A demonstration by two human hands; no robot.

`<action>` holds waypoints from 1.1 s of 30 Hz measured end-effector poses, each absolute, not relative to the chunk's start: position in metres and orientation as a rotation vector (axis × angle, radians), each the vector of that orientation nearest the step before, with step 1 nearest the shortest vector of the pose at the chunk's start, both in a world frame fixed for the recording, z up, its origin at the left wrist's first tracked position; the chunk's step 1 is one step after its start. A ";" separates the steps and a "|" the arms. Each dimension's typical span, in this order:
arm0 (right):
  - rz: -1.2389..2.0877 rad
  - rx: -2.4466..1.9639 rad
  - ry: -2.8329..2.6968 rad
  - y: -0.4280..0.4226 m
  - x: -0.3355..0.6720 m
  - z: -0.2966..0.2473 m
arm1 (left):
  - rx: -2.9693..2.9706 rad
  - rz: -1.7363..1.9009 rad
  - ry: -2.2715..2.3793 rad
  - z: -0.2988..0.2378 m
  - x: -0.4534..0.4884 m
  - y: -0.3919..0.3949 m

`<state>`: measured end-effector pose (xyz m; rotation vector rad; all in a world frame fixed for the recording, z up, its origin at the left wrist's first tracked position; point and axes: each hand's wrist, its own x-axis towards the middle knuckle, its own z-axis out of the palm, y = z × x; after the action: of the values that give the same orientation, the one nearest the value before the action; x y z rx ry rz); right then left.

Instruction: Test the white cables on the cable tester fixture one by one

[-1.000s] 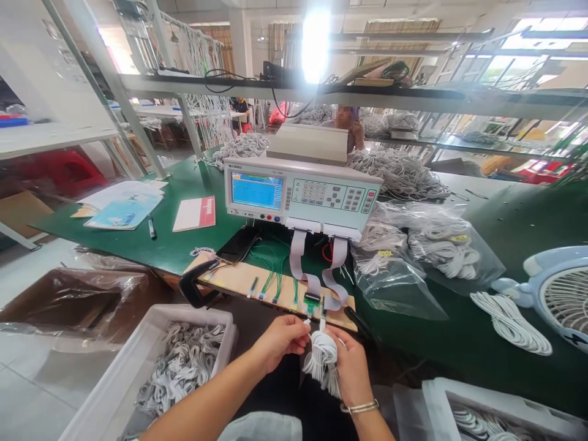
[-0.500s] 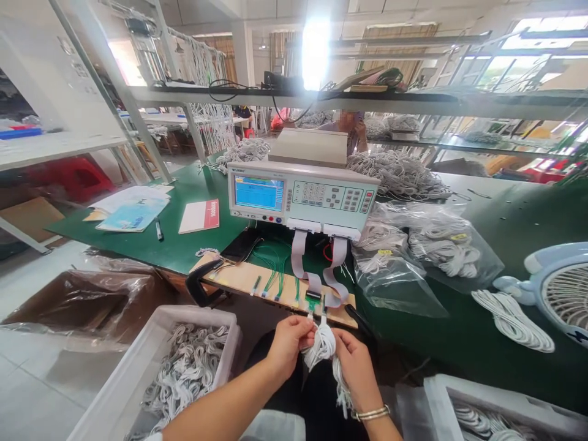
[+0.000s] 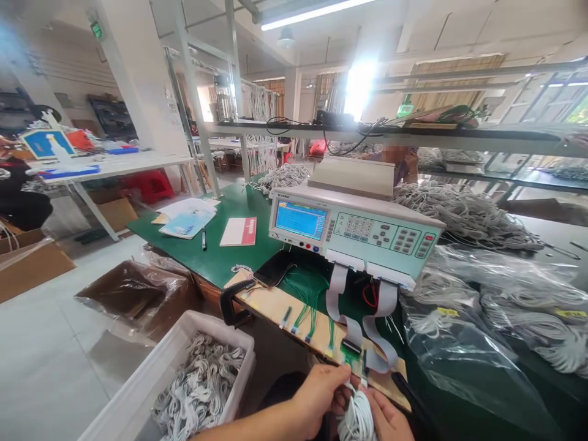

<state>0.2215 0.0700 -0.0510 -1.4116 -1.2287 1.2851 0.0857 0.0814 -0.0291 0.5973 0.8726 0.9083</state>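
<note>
A coiled bundle of white cable (image 3: 357, 416) hangs between my two hands at the front edge of a wooden strip (image 3: 271, 311). My left hand (image 3: 324, 392) is closed in a pinch on one end of the cable, right at a small green circuit board (image 3: 351, 354). On the bundle's other side, my right hand (image 3: 388, 418) grips the cable just below a white plug at the strip. My fingers partly cover both plugs. Grey ribbon cables (image 3: 337, 291) run from the board area up to a tester (image 3: 358, 229) with a lit blue screen.
A white bin (image 3: 131, 392) full of coiled cables stands at lower left, beside a plastic-lined carton (image 3: 133, 294). Bagged cables (image 3: 459, 331) lie right of the tester. A black clamp (image 3: 232, 303) grips the strip. A booklet (image 3: 237, 231) and pen (image 3: 204, 239) lie on the green table.
My view has turned left and up, so the tester and table appear farther right and lower. Both hands still hold the cable at the strip; the left fingers now sit closer against the board.
</note>
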 end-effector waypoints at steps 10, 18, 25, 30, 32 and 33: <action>1.353 -1.372 -1.160 0.065 0.211 -0.027 | 0.568 0.958 0.889 -0.024 0.088 0.077; 1.366 -1.360 -1.104 0.031 0.193 -0.029 | 0.679 1.000 0.898 -0.014 0.086 0.040; 1.174 -1.525 -1.652 0.019 0.181 -0.050 | 1.406 0.646 1.197 -0.043 0.023 0.032; 0.834 -1.710 -1.737 0.005 0.173 -0.038 | 1.002 0.607 1.382 -0.057 0.003 0.030; 0.769 -1.632 -1.816 0.000 0.167 -0.033 | 0.958 0.562 1.318 -0.059 0.021 0.026; 0.752 -1.588 -1.841 -0.003 0.164 -0.032 | 0.952 0.535 1.277 -0.059 0.032 0.022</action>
<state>0.1637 -0.0034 -0.0315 -1.5883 -1.8408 0.7525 0.0324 0.0215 -0.0587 0.9521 1.2774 0.5353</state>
